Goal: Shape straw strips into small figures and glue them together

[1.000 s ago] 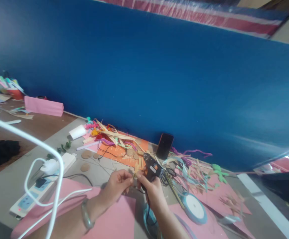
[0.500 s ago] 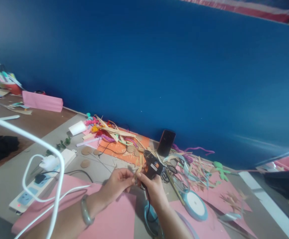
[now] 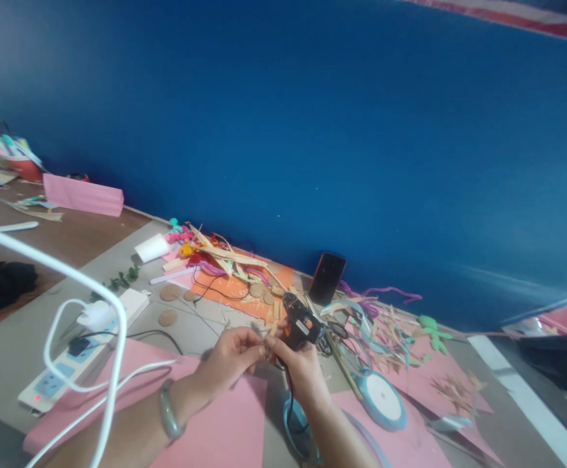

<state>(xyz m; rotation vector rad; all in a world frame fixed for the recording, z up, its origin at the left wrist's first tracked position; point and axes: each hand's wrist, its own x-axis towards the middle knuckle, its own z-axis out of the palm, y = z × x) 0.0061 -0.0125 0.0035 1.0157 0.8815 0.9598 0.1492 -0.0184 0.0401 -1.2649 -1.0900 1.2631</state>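
Fingertips together, the hands work close above the table [image 3: 0, 374]: the left hand [image 3: 229, 357] pinches a small pale strip [image 3: 272, 328] (mostly hidden by fingers), while the right hand [image 3: 299, 367] is wrapped around a black glue gun [image 3: 299, 323], held between the pink sheet [image 3: 215, 422] and the phone [image 3: 327, 278].

One head-worn view, from the near side of the bench [image 3: 0, 370], looking forward and down, facing the blue wall [image 3: 283, 130] at the far edge, with that edge sloping down rightward, close above left hand [image 3: 233, 356] and right hand [image 3: 302, 368]
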